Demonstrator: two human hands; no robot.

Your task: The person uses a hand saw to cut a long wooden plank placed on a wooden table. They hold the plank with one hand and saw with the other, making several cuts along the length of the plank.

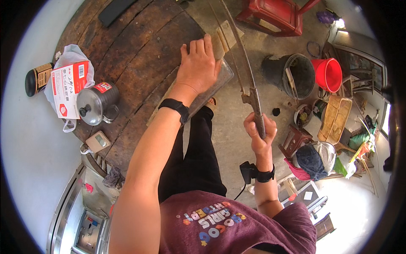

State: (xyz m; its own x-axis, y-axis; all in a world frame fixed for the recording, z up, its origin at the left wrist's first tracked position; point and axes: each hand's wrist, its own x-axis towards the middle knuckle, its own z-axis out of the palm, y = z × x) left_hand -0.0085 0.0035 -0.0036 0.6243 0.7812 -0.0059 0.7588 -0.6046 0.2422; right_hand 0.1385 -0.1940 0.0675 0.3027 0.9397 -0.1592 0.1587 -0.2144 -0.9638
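My left hand grips a pale wooden board lying on a worn plank at the edge of the dark wooden table, with fingers bent over it. My right hand is closed round the handle of a long bow saw, held upright in the picture, right of the table. The saw's thin blade crosses the pale board just beside my left fingertips; whether it is cutting into it I cannot tell.
A steel pot, bagged box, dark jar and small device sit on the table's left. A red stool stands behind. Black bucket, red bucket, wooden trough and heaped cloths line the right.
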